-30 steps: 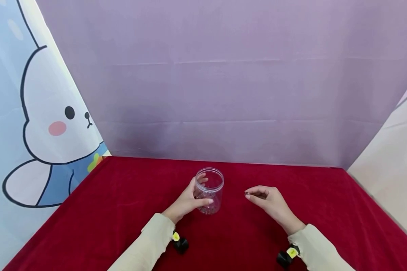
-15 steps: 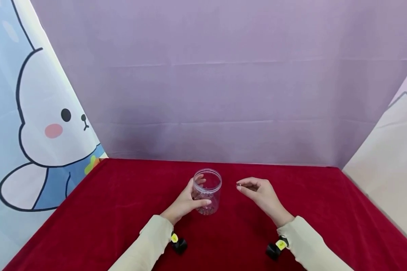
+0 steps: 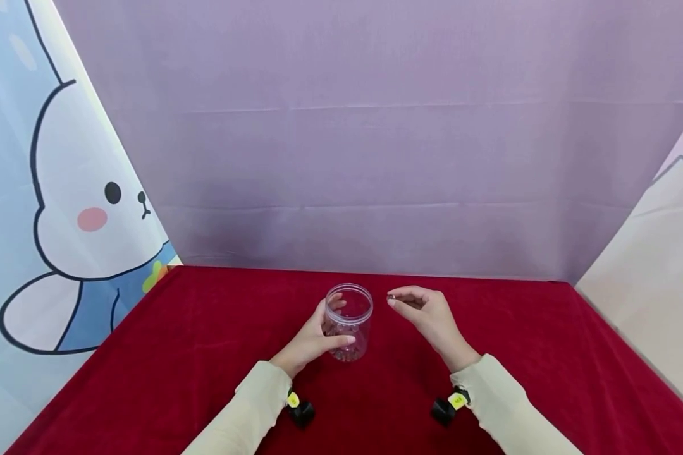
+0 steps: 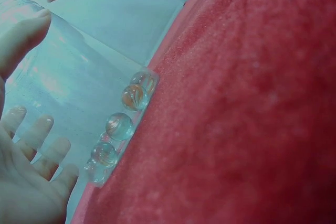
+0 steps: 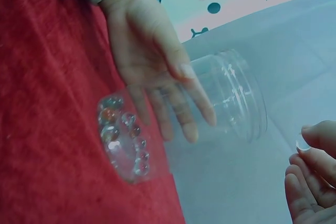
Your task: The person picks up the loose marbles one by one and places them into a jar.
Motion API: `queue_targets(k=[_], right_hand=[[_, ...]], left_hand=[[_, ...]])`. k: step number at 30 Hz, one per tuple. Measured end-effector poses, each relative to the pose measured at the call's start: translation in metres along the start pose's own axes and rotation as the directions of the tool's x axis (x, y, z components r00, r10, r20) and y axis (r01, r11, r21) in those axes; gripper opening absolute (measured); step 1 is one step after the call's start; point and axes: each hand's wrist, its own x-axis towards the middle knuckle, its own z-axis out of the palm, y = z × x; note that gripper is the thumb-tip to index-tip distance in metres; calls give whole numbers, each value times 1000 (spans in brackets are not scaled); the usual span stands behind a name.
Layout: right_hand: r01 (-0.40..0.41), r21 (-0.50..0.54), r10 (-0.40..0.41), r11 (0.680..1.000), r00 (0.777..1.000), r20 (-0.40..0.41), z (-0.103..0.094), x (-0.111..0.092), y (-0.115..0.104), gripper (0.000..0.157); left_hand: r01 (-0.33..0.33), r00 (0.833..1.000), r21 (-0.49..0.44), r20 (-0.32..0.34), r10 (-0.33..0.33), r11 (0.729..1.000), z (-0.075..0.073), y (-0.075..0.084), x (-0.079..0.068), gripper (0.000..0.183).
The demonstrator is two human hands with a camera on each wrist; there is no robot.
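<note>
A clear plastic jar (image 3: 362, 332) with no lid stands upright on the red cloth. My left hand (image 3: 313, 336) grips its side, thumb on the near face and fingers behind. Several glass marbles (image 4: 119, 126) lie on the jar's bottom, some with orange or dark swirls. Just right of the jar's mouth and at about rim height, my right hand (image 3: 432, 316) pinches a small clear marble (image 5: 302, 143) between thumb and index finger. The right wrist view shows the left hand's fingers spread along the jar wall.
Red velvet cloth (image 3: 193, 354) covers the table. A lilac curtain (image 3: 375, 158) hangs behind it. To the left is a sheet with a cartoon rabbit (image 3: 74, 215), and a pale sheet (image 3: 654, 284) borders the right side.
My right hand has moved left and away from me, closer to the jar's mouth, with the marble still pinched. My left hand and the jar have stayed in place on the cloth.
</note>
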Motion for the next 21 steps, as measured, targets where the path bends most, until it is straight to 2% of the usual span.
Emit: queue_targets(k=[14, 21], right_hand=[[27, 28, -26, 999, 999, -18, 11, 9, -8, 22], [37, 50, -37, 998, 999, -1, 17, 11, -6, 23]], left_hand=[[10, 1000, -1, 4, -10, 1000, -1, -2, 2, 85], [11, 1000, -1, 2, -11, 1000, -1, -6, 3, 83]])
